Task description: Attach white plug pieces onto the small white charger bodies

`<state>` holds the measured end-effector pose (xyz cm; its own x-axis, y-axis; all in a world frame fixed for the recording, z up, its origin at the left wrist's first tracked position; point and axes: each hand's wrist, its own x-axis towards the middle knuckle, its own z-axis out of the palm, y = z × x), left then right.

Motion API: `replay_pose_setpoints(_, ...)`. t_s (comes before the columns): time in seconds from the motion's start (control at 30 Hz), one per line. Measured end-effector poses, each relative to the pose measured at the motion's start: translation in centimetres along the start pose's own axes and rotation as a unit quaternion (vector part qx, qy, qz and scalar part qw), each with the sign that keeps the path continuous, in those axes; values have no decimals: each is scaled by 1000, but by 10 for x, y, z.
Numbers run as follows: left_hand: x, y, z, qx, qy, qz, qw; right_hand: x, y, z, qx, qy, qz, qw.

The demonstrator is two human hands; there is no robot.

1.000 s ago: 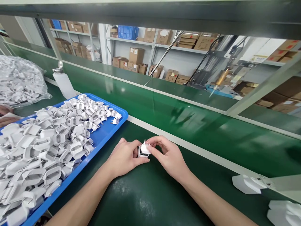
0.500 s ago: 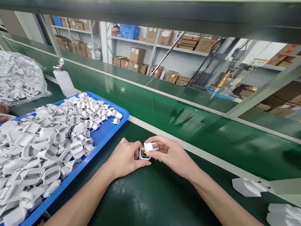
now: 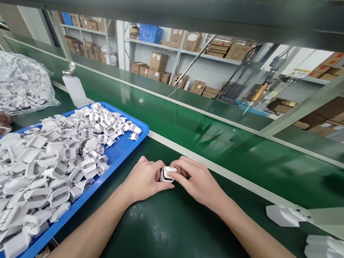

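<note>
My left hand [image 3: 146,178] is closed around a small white charger housing [image 3: 163,176], its opening turned toward my right hand. Dark parts show inside the opening. Between the thumb and fingers of my right hand [image 3: 195,179] is a white plug cover [image 3: 170,170] with metal pins. The cover sits against the mouth of the housing, slightly tilted, and a dark gap shows along its lower edge. My fingertips hide part of the pins.
A blue tray [image 3: 126,152] heaped with white plug covers [image 3: 87,165] stands at left. Behind it are a white dispenser bottle [image 3: 75,89] and a clear bag [image 3: 25,84] of white parts. White pieces [image 3: 283,215] lie at right. Another person's hand [image 3: 4,120] shows at the left edge.
My right hand has brought the plug cover left and slightly down onto the housing's opening, covering most of the inside that showed before. My left hand keeps its hold.
</note>
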<state>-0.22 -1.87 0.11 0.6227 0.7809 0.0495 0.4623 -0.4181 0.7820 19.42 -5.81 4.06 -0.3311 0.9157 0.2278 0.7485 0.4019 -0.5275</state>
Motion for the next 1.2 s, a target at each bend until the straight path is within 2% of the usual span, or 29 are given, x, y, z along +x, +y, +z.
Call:
replay_pose_setpoints(0.3, 2, -1, -1, 4, -5, 0, 1000, -2, 1, 0, -20, -2, -45, 999)
replay_pose_setpoints(0.67, 3, -8, 1, 16, -2, 14, 1000, 1, -3, 5, -23, -19, -40, 999)
replay_pose_setpoints(0.97, 3, -10, 3, 34, 9, 32, 999, -1, -3, 11, -66, 19, -91, 994)
replay_pose_setpoints(1.2, 2, -9, 2, 30, 25, 40, 998, -2, -6, 16, -91, 25, -75, 993)
